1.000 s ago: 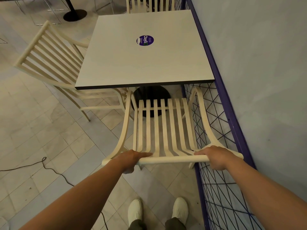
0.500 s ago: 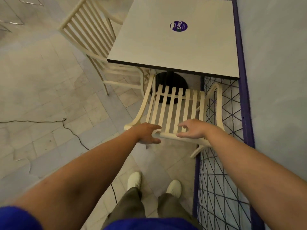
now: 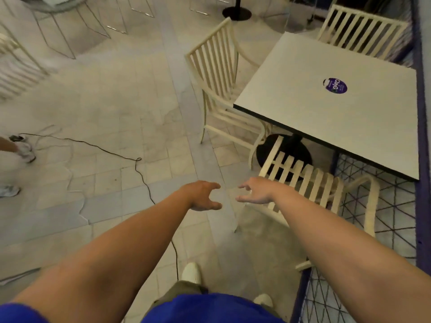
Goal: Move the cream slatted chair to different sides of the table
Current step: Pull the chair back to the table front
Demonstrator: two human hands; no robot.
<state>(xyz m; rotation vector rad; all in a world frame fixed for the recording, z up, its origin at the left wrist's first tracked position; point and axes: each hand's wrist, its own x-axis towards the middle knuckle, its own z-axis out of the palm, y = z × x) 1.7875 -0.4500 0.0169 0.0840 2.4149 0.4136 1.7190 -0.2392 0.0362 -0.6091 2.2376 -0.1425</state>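
Note:
The cream slatted chair [image 3: 312,183] stands at the near side of the square white table [image 3: 326,108], its seat partly under the tabletop, tight against the blue mesh railing. My left hand [image 3: 203,195] hovers over the floor to the left of the chair, fingers apart, holding nothing. My right hand [image 3: 255,193] is just off the chair's back rail at its left corner, fingers spread and empty. A second cream slatted chair [image 3: 217,64] stands at the table's left side, and a third [image 3: 359,29] at the far side.
A blue mesh railing [image 3: 396,206] and wall run along the right. A black cable [image 3: 121,155] snakes over the tiled floor at left. Another person's feet [image 3: 23,148] are at the far left edge. Wire-frame chairs [image 3: 70,26] and a black table base [image 3: 236,12] stand at the back.
Both hands have let go of the chair's back rail and drawn to the left of it. My view has swung left, and the chair stays at the table's near side.

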